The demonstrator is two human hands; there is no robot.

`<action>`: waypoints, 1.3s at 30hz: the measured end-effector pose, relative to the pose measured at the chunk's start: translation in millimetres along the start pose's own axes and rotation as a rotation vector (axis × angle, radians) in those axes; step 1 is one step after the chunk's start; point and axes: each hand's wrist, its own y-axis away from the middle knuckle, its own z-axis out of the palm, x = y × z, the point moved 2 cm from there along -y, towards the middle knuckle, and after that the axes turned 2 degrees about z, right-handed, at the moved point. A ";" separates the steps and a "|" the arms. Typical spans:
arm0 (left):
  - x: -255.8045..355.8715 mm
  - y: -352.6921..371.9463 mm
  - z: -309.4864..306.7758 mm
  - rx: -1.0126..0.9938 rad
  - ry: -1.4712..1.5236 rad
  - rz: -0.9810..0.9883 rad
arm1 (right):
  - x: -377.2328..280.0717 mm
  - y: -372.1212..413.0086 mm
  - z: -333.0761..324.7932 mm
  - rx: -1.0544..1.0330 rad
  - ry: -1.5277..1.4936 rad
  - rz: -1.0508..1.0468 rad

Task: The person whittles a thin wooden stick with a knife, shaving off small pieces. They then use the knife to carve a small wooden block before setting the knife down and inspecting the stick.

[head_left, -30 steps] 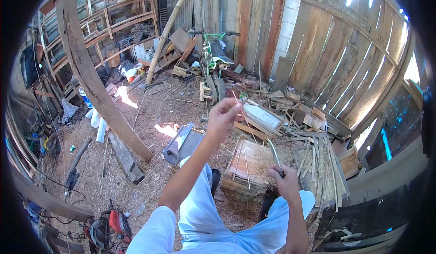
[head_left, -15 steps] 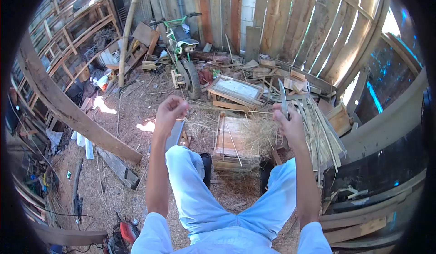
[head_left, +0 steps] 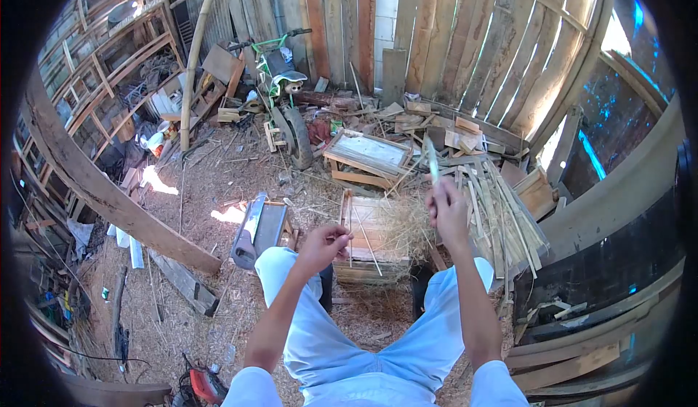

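Observation:
My right hand is closed round a knife, whose pale blade points up and away from me. My left hand has its fingers pinched together over the left edge of a low wooden box. A thin stick stands at those fingertips, but I cannot make out whether they grip it. Another thin stick lies slanting on the box top. Fine shavings are heaped on the box's right side, below the knife hand.
A small bike leans beyond scrap wood. A wooden frame lies behind the box, long strips to its right. A dark panelled object sits left. A curved beam crosses the left side.
My left hand has moved down and right to the box. The thin strip between my hands is no longer stretched there. My right hand has shifted slightly left, still holding the knife.

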 end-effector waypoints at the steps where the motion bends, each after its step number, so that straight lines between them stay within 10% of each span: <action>1: -1.1 -2.8 6.3 -0.029 0.106 0.037 | 2.0 8.2 4.0 -0.067 0.055 0.051; 12: 46.8 25.5 51.7 -0.084 0.191 0.169 | -19.8 66.7 29.4 -0.724 -0.088 0.330; 34: 39.5 82.5 89.7 -0.161 0.355 0.029 | -41.7 110.7 -7.0 -0.755 -0.231 0.638; 39: 50.1 95.3 91.0 -0.006 -0.051 0.269 | -44.9 112.7 -16.2 -0.618 -0.260 0.649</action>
